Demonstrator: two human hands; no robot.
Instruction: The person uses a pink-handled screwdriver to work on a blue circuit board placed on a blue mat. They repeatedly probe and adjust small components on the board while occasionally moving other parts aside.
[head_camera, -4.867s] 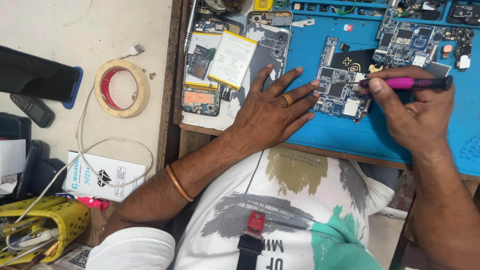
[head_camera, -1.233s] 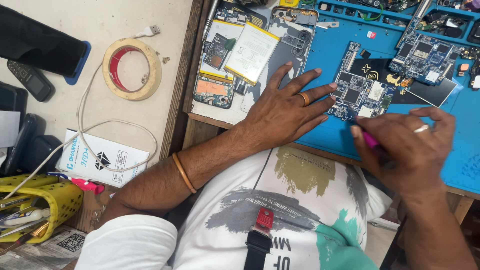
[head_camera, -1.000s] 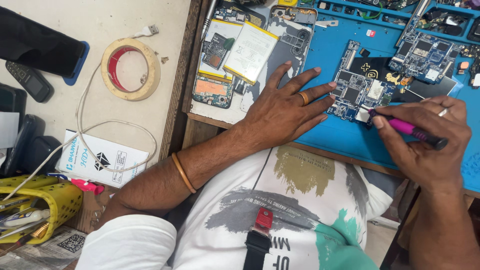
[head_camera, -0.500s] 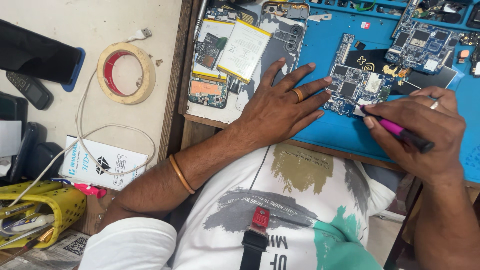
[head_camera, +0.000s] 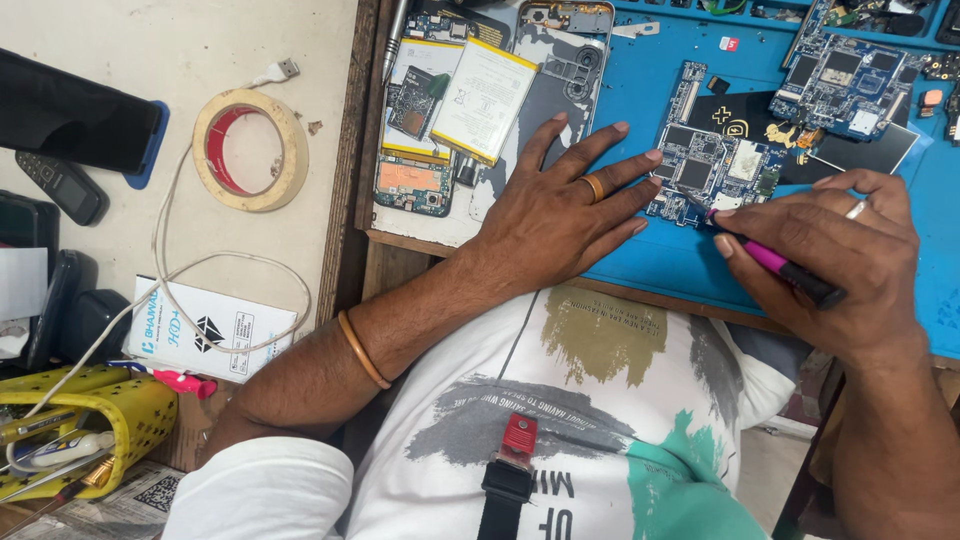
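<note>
pink tool (head_camera: 775, 262) tip hidden by fingers (head_camera: 735, 215), 2nd circuit board (head_camera: 845, 85) partly cropped

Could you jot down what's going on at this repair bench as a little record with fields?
Setting: blue work mat on a wooden bench
Left hand: flat on the mat, fingertips steadying a circuit board
Right hand: grips a pink-handled tool, tip at the board's lower edge
Also on mat: second circuit board, opened phone with battery
Off to the side: roll of masking tape, white cable, yellow basket
</note>
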